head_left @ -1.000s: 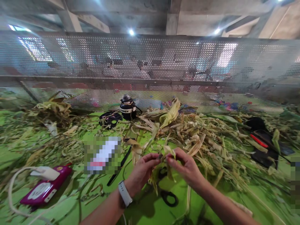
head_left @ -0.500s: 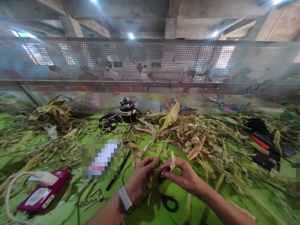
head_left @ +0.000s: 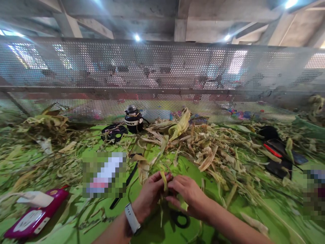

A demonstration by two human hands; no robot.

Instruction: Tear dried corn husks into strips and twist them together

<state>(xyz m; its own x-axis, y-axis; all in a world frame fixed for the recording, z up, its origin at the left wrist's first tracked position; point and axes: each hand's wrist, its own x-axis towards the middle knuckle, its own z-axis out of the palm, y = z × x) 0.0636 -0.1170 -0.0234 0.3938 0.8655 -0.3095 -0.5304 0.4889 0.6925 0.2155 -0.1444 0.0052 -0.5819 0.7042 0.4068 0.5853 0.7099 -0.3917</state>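
My left hand, with a pale watch on its wrist, is closed on a yellow-green strip of dried corn husk that sticks up between its fingers. Pressed against those fingertips is my right hand, also closed, with a pale piece of husk showing beneath its fingers. A thin strip hangs below the left hand. Where the fingertips meet, the details are hidden. Under the right hand a black loop, like a scissors handle, lies on the green table.
Loose dried husks cover much of the table. A magenta power bank with a white plug lies left. Behind stand a black jar-shaped bottle and a perforated metal screen. A black-and-red object lies right.
My right hand has moved in against the left fingertips and turned over more, covering part of the black loop. The whole view has shifted slightly.
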